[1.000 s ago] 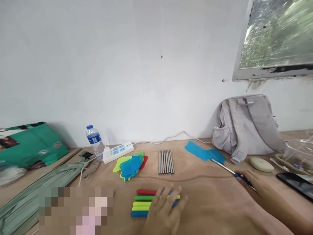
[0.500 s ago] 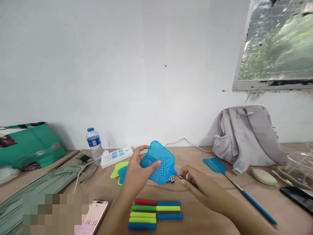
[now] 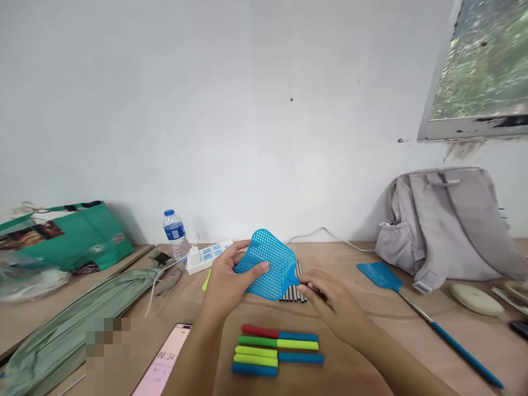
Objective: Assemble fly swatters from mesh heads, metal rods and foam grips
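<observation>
My left hand (image 3: pixel 226 283) pinches a blue perforated fly swatter head (image 3: pixel 274 269), thumb in front and fingers behind. The head is tilted, its narrow neck pointing right. At that neck, my right hand (image 3: pixel 334 300) is closed around a thin metal rod (image 3: pixel 319 292), mostly hidden by the fingers; whether the rod sits inside the neck I cannot tell. Below both hands lie several coloured handle tubes, among them a red tube (image 3: pixel 259 331), a green tube (image 3: pixel 258 341) and a blue tube (image 3: pixel 300 358). Metal rods (image 3: pixel 293 295) lie behind, partly covered by the swatter head.
On the right lies a whole blue fly swatter (image 3: pixel 466 352), with a grey backpack (image 3: pixel 437 231) behind it. A power strip (image 3: pixel 208 256), a water bottle (image 3: pixel 175 234) and a phone (image 3: pixel 165 357) are on the left. A yellow-green swatter head (image 3: pixel 206 280) shows behind my left hand.
My left hand left the handle tubes and took a blue swatter head; my right hand released the whole swatter and now holds a rod. Lately the rod's threaded tip has closed onto the neck.
</observation>
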`<state>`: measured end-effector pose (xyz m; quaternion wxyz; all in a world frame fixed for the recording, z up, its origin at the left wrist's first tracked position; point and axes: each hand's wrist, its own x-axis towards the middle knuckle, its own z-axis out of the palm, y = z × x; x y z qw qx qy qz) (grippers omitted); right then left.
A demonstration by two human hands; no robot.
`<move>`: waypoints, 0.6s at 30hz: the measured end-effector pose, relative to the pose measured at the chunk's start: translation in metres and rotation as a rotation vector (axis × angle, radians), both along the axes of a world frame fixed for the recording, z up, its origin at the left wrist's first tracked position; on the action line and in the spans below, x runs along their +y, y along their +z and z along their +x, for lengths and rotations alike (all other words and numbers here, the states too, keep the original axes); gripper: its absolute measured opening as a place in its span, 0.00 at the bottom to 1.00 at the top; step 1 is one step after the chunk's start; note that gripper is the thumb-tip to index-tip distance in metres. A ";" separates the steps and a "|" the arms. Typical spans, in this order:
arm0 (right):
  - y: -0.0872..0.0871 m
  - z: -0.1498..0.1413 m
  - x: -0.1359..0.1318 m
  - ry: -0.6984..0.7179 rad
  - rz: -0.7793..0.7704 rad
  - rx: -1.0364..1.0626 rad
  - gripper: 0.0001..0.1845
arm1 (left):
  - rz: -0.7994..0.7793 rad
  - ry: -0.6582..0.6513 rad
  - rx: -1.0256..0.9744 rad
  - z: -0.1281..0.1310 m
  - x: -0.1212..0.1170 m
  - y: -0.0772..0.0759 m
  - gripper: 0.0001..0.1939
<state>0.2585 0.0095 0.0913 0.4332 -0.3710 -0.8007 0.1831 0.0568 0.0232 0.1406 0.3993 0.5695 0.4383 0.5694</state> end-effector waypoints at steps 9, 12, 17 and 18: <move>0.009 0.007 0.005 0.326 -0.736 0.094 0.21 | -0.064 -0.111 -0.235 -0.001 0.013 -0.009 0.24; 0.011 0.019 0.011 0.151 -0.431 -0.035 0.19 | -0.021 0.103 -0.423 -0.012 0.022 -0.004 0.24; 0.011 0.045 0.023 -0.100 -0.264 -0.040 0.17 | 0.016 0.528 -0.170 -0.056 0.059 -0.028 0.31; 0.012 0.050 0.025 -0.117 -0.272 -0.017 0.17 | -0.062 0.523 -0.110 -0.063 0.068 -0.038 0.31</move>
